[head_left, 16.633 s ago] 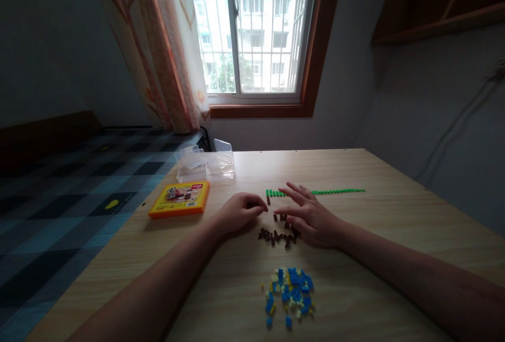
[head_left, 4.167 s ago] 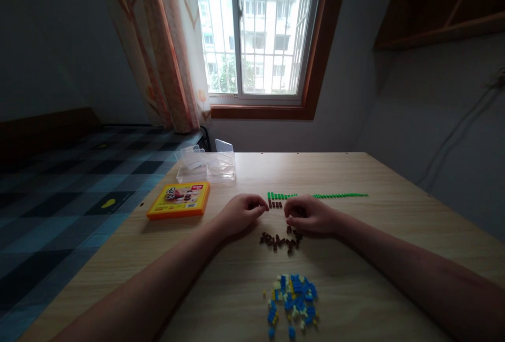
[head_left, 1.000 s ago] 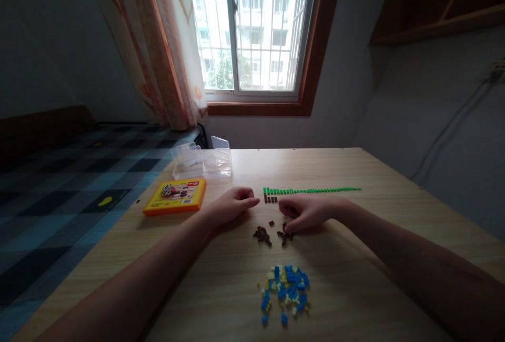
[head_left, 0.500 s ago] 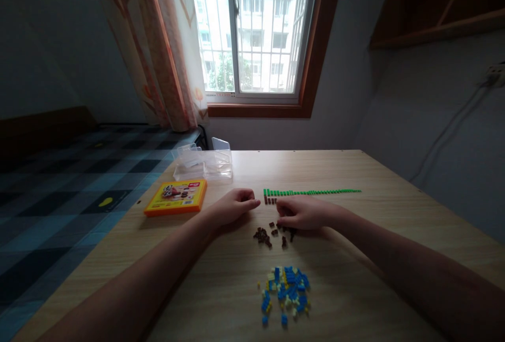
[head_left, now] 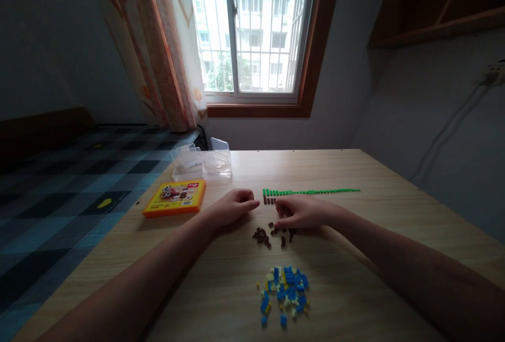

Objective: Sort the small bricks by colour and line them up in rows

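Observation:
My left hand (head_left: 236, 207) rests on the table in a loose fist, thumb pointing right; nothing shows in it. My right hand (head_left: 303, 212) is curled over the table, its fingertips near a short row of brown building bricks (head_left: 269, 200) and its thumb by loose ones. Whether it holds a brick is hidden. Above the brown row runs a long line of green bricks (head_left: 300, 192), reaching right past my hand. A loose pile of brown bricks (head_left: 261, 235) lies just below and between my hands.
Nearer me is a heap of blue, yellow and cream bricks (head_left: 290, 289). An orange-yellow box (head_left: 175, 198) lies left of my left hand, with clear plastic trays (head_left: 203, 166) behind it. The wooden table (head_left: 315, 166) stands beside a checked bed (head_left: 79, 189), below a window.
My right hand has shifted very slightly left over the loose brown bricks. The left hand stays in place, and the whole view moves a little.

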The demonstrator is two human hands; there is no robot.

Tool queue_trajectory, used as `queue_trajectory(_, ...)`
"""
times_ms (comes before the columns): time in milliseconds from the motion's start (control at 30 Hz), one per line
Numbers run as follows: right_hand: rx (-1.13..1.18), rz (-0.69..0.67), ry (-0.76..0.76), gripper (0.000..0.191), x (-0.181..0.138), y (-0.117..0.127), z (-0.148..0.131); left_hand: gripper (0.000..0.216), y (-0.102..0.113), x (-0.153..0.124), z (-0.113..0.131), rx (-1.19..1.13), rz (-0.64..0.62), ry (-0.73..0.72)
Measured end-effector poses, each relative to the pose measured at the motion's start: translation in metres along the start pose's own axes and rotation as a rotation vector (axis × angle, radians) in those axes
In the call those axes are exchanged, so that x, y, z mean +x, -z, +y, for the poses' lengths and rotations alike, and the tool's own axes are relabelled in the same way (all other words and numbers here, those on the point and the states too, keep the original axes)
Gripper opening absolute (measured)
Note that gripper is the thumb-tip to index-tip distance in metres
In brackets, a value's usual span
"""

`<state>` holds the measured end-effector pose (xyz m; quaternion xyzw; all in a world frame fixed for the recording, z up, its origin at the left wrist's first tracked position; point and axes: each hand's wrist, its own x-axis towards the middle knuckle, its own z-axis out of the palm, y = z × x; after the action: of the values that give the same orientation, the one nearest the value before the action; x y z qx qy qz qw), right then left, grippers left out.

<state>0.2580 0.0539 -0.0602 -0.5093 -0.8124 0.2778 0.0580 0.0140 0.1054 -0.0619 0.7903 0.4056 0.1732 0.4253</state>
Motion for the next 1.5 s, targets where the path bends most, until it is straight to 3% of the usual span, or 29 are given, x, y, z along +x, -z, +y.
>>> queue_trajectory(200,0.032,0.043,-0.016,0.027,0.003,-0.001,0.002,0.045,0.000,0.000,0.000,0.002,-0.010,0.002)
queue_trajectory(333,0.269,-0.101,0.062,0.020,0.004,0.008,0.017,0.045,0.001,0.000,0.001,0.007,-0.012,0.000)
queue_trajectory(500,0.486,-0.249,0.120,0.033,0.002,0.016,0.026,0.045,0.000,0.002,-0.001,0.012,-0.009,-0.003)
queue_trajectory(867,0.401,-0.284,0.149,0.037,-0.001,0.020,0.022,0.046,0.000,0.000,0.000,-0.002,-0.019,0.004)
queue_trajectory(1167,0.203,-0.124,0.088,0.025,0.004,0.010,0.016,0.046,0.001,0.000,0.001,0.000,-0.026,0.011)
queue_trajectory(1500,0.056,-0.079,0.045,0.036,0.000,0.008,0.007,0.045,0.001,0.000,0.002,0.022,-0.014,-0.006)
